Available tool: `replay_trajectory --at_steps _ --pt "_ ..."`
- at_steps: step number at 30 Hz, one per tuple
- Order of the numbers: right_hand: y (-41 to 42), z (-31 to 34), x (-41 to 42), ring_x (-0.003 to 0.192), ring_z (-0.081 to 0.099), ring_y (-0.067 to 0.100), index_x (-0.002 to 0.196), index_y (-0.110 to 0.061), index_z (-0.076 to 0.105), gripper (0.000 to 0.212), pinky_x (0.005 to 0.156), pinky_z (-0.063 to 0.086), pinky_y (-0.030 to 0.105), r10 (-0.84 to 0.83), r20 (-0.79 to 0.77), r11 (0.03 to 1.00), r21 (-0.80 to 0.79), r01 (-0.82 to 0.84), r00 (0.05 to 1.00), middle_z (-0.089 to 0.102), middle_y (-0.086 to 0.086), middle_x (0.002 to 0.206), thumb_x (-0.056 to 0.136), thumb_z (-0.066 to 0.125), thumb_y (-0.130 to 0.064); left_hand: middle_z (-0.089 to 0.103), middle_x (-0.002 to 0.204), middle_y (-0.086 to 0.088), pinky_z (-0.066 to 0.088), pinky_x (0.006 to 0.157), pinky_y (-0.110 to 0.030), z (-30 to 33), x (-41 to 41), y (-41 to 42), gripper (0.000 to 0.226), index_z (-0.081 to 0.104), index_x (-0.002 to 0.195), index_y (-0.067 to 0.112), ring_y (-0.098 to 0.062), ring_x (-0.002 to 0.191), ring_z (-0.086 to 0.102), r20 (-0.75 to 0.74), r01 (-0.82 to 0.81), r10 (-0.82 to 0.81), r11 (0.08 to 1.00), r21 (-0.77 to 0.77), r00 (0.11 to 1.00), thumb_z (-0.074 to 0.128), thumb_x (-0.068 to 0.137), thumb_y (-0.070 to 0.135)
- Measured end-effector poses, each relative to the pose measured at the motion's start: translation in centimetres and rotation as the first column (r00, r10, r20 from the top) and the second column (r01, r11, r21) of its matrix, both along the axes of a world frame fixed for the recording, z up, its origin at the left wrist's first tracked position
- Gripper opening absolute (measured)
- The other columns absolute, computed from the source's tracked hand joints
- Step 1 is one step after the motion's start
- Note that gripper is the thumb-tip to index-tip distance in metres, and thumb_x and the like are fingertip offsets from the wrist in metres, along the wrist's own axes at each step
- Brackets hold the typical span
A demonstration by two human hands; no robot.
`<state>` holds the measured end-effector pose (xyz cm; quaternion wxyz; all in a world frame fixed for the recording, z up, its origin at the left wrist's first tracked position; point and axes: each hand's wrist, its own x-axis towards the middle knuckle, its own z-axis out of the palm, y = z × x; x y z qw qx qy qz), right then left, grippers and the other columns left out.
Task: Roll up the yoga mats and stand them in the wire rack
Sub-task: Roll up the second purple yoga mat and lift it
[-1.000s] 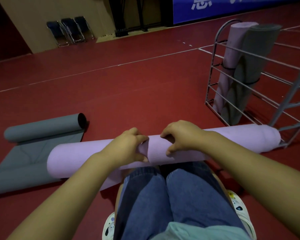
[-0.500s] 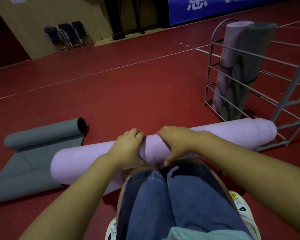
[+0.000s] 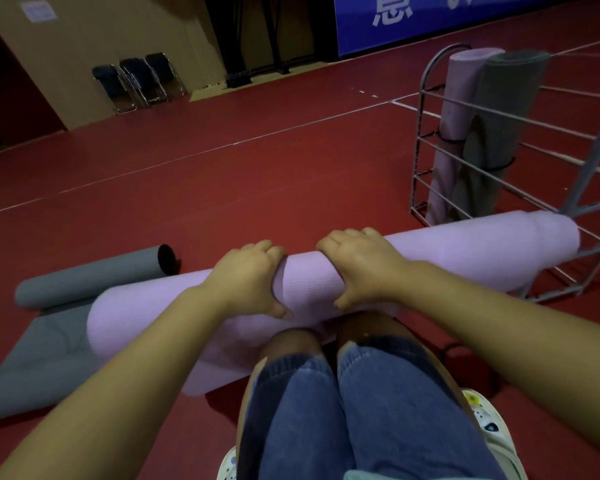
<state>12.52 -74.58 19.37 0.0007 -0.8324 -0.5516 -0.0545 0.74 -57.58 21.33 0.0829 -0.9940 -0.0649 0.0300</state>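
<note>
The fingertips of both hands curl over the far side of the thick lilac foam yoga mat roll [image 3: 430, 251] and cannot be seen; the roll's near underside is hidden behind the person's knees in blue jeans [image 3: 378, 393]. The roll's left end is blurred. The grey metal wire rack [image 3: 426, 147] is cut off by the right edge of the view.

The lilac roll lies across the dark red sports floor [image 3: 257, 174], just in front of the knees, its right end in front of the rack's near corner; whether it touches the rack cannot be told. The left hand [image 3: 246, 278] and the right hand [image 3: 357, 268] grip the roll's middle side by side, fingers over the top, thumbs on the near face.

Left of the lilac roll, a half-rolled grey yoga mat [image 3: 90, 275] lies on the floor, its flat tail running toward the lower left edge. Beyond the roll's right end, a rolled lilac mat [image 3: 459, 109] and a rolled grey mat [image 3: 503, 116] stand upright in the rack. Far beyond the roll, dark folding chairs [image 3: 139, 81] stand against a tan wall [image 3: 101, 36], beside a blue banner [image 3: 465, 19].
</note>
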Motion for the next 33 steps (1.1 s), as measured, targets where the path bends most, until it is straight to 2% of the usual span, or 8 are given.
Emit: replay_trajectory --at_steps 5,10,15,18,22,25,29,33 --pt "-3.5 5.3 -1.2 0.101 0.052 0.021 0.120 -0.023 0.045 0.077 0.085 0.044 0.037 0.073 -0.059 0.995 -0.057 -0.076 0.996 0.053 -0.002 0.113 0.057 0.075 -0.057 0.056 0.109 0.007 0.048 0.080 -0.035 5.1 -1.8 -3.0 0.088 0.050 0.124 0.026 -0.015 0.094 0.055 -0.040 0.072 -0.074 0.996 -0.052 0.996 0.073 0.053 0.072" --pt "-6.0 3.4 -4.6 0.097 0.051 0.022 0.113 -0.022 0.045 0.069 0.082 0.045 0.036 0.103 -0.064 0.985 -0.132 -0.110 0.993 0.051 -0.002 0.110 0.061 0.074 -0.057 0.059 0.102 0.010 0.048 0.076 -0.032 2.1 -5.3 -4.9 0.080 0.053 0.114 0.029 -0.014 0.090 0.058 -0.030 0.117 -0.119 0.992 -0.046 0.992 0.067 0.051 0.076" --pt "-5.7 -1.0 -4.0 0.089 0.048 0.014 0.113 -0.018 0.047 0.068 0.071 0.038 0.028 0.061 -0.295 0.971 -0.202 -0.125 0.954 0.053 -0.002 0.107 0.062 0.080 -0.048 0.064 0.102 0.008 0.042 0.071 -0.030 -2.1 -5.4 -5.3 0.078 0.043 0.112 0.028 -0.015 0.089 0.059 -0.161 -0.003 -0.037 0.970 -0.242 0.986 0.076 0.053 0.069" --pt "-5.1 -1.6 -2.8 0.091 0.051 0.013 0.119 -0.019 0.049 0.073 0.069 0.035 0.025 0.045 -0.398 0.970 -0.200 -0.135 0.916 0.055 -0.003 0.110 0.061 0.083 -0.045 0.063 0.096 0.012 0.043 0.067 -0.026 -2.3 -4.4 -4.3 0.072 0.044 0.105 0.032 -0.011 0.085 0.058 -0.199 -0.037 -0.036 0.936 -0.350 0.979 0.079 0.052 0.065" --pt "-3.3 -1.2 -0.7 0.092 0.057 0.012 0.112 -0.028 0.053 0.071 0.080 0.050 0.032 -0.005 -0.509 0.954 -0.261 -0.148 0.861 0.059 -0.011 0.106 0.052 0.083 -0.053 0.058 0.084 0.018 0.037 0.059 -0.017 -2.0 -2.7 -2.9 0.056 0.048 0.085 0.035 0.000 0.076 0.054 -0.271 -0.130 -0.017 0.847 -0.515 0.962 0.087 0.051 0.055" --pt "-2.3 -0.9 0.7 0.097 0.057 0.012 0.115 -0.032 0.053 0.078 0.087 0.052 0.038 -0.099 -0.550 0.920 -0.368 -0.134 0.829 0.058 -0.013 0.110 0.048 0.083 -0.058 0.058 0.089 0.018 0.041 0.066 -0.017 -1.7 -1.2 -2.1 0.052 0.053 0.089 0.034 0.000 0.082 0.055 -0.359 -0.199 -0.002 0.829 -0.523 0.933 0.087 0.054 0.052" --pt "-1.7 -0.2 1.3 0.099 0.057 0.012 0.112 -0.036 0.052 0.086 0.089 0.052 0.040 -0.155 -0.555 0.889 -0.439 -0.129 0.818 0.057 -0.015 0.111 0.037 0.077 -0.068 0.047 0.105 0.011 0.047 0.092 -0.035 -0.9 0.7 -1.8 0.072 0.056 0.116 0.034 -0.015 0.102 0.050 -0.438 -0.147 -0.027 0.922 -0.359 0.899 0.080 0.055 0.064" --pt "-2.2 0.6 -0.1 0.099 0.057 0.015 0.118 -0.033 0.055 0.079 0.087 0.051 0.041 -0.085 -0.423 0.913 -0.396 -0.099 0.902 0.058 -0.011 0.110 0.049 0.081 -0.060 0.053 0.105 0.008 0.048 0.092 -0.038 -0.4 1.2 -2.2 0.075 0.059 0.121 0.025 -0.018 0.100 0.054 -0.458 -0.104 -0.067 0.936 -0.337 0.886 0.079 0.059 0.061"
